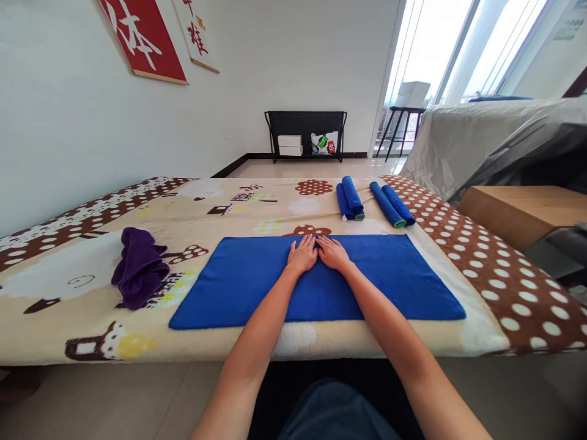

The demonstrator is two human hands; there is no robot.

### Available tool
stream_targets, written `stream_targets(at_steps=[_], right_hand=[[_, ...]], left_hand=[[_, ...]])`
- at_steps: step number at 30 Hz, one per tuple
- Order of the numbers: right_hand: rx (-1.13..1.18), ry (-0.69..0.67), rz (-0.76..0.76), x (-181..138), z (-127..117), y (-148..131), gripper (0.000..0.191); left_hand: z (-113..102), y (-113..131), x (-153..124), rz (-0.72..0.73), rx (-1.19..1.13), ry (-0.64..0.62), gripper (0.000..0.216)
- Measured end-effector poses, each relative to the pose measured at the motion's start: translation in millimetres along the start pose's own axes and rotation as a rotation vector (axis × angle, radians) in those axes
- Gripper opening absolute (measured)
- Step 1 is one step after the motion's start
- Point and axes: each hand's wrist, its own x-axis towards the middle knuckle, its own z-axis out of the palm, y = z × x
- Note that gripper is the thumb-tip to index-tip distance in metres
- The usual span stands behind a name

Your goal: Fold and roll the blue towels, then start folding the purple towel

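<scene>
A blue towel (247, 281) lies spread flat near the front edge of the bed. Both hands rest on it close to the middle of its far edge. My left hand (302, 254) lies palm down with its fingers stretched out. Beside it, my right hand (333, 252) is also flat on the cloth, its fingers pointing inward toward the left hand. Past the towel's far edge are blue rolled towels, one pair (351, 198) nearer the middle and another pair (392, 205) to its right. A crumpled purple towel (140, 269) sits left of the spread one.
A patterned blanket (275, 211) with a brown dotted border covers the bed. Beyond it, a black rack (306, 125) holds white boxes and stands by the wall. To the right are a wooden box (527, 208), a sheet-covered bulk (495, 134) and a black stool (406, 113).
</scene>
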Motion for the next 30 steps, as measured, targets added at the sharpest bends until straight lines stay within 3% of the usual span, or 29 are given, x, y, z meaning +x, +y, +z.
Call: stream_targets(at_steps=[16,25,30], right_hand=[[-0.028,-0.016,0.068,0,-1,1,0.055],[-0.06,0.005,0.12,-8,-8,21,0.054],[-0.083,0.068,0.093,-7,-11,8,0.054]], left_hand=[[-2,-1,2,-0.032,0.007,-0.028,0.057],[-13,-14,-4,-0.068,0.011,-0.054,0.06],[-10,-1,-3,-0.103,0.013,-0.026,0.061]])
